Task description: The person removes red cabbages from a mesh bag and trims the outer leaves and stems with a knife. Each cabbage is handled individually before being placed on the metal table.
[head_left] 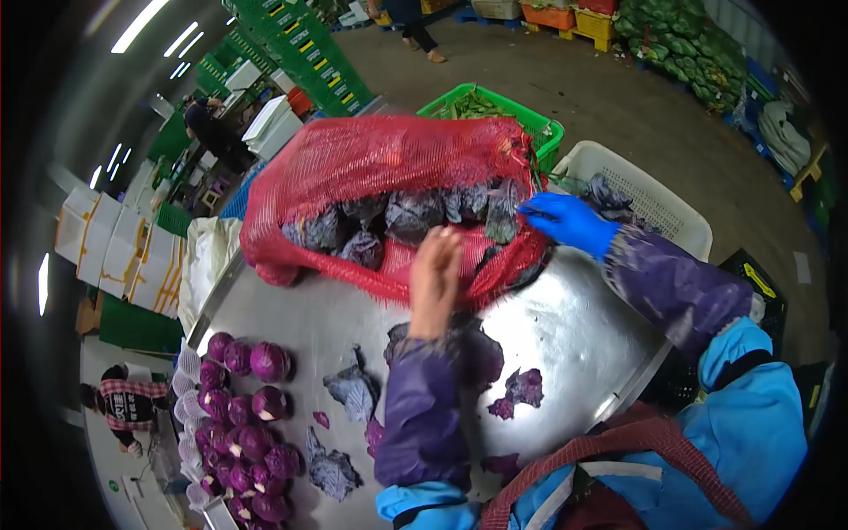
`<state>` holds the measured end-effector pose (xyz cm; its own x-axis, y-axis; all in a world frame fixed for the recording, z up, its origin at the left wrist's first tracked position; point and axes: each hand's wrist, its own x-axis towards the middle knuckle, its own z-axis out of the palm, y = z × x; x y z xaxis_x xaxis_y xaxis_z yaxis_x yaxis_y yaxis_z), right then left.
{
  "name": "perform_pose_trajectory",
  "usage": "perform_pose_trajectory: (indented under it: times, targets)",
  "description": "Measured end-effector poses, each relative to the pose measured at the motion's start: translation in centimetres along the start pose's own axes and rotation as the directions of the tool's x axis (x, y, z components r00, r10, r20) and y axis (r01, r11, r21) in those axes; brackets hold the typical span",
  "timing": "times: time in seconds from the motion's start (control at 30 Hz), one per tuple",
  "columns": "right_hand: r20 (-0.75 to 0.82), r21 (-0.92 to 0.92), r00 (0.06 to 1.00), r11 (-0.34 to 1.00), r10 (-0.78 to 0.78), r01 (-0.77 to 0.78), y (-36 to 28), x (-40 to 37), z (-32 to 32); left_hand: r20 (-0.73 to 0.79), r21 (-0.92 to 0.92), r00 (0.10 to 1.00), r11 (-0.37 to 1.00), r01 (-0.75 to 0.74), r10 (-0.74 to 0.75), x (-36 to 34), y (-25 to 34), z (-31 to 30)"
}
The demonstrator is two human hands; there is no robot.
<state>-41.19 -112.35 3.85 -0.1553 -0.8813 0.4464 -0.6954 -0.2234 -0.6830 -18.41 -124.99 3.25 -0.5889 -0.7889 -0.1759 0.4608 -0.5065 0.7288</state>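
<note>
A red mesh sack [380,155] lies on a metal table [565,309], slit open along its front. Dark, leafy red cabbages [414,216] show through the slit. My left hand [435,281] is bare and raised at the opening, in front of the cabbages; its fingers are blurred. My right hand [570,221], in a blue glove, is at the sack's right end beside a leafy cabbage [503,212]; what its fingertips hold cannot be made out. Trimmed purple cabbages [253,446] stand grouped at the table's left. Loose outer leaves [352,389] are scattered around my left forearm.
Behind the sack stands a green crate [552,137] with green produce. A white basket [680,216] holding leaves is at the right. White foam nets [187,406] line the table's left edge. People are farther off at the left and top.
</note>
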Motion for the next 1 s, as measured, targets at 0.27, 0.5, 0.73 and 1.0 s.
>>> perform_pose_trajectory:
  times: [0.27,0.5,0.73,1.0]
  targets:
    - [0.339,-0.819,0.744,0.570,0.575,-0.067,2.5,10.5,-1.1,0.012,0.163,0.871,0.861,0.482,-0.490,5.9,-9.9,3.6]
    - [0.397,-0.394,0.809,0.877,0.433,-0.276,6.4,8.2,-0.5,0.173,-0.172,0.870,0.856,0.488,-0.462,6.4,-9.8,4.2]
    - [0.187,0.209,0.960,0.947,0.207,-0.245,1.7,0.8,1.0,0.030,-0.138,0.998,0.988,0.064,-0.061,-0.9,-7.8,2.1]
    - [0.406,0.740,0.880,0.476,0.247,-0.475,-8.9,-7.0,2.4,0.055,0.846,0.951,0.492,-0.207,0.305,-15.6,-4.3,1.0]
